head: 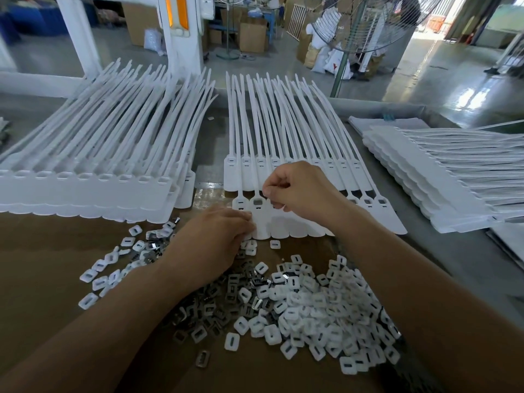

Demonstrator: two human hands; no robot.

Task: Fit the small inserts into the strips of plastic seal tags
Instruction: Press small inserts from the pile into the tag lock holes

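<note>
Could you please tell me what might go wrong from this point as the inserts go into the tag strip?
1. The left hand only rests on the near edge of the strip of tags, so it may slide when the right hand pushes down.
2. Both forearms cross over the loose pile of inserts, where white and metal pieces are mixed; a wrong pick or scattered pieces seem possible.

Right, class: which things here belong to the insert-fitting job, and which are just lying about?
Job: nearest white plastic seal-tag strip; heap of small white square plastic inserts; small shiny metal clips among them.
Lying about: wire-guarded pedestal fan; brown cardboard boxes on the floor.
</note>
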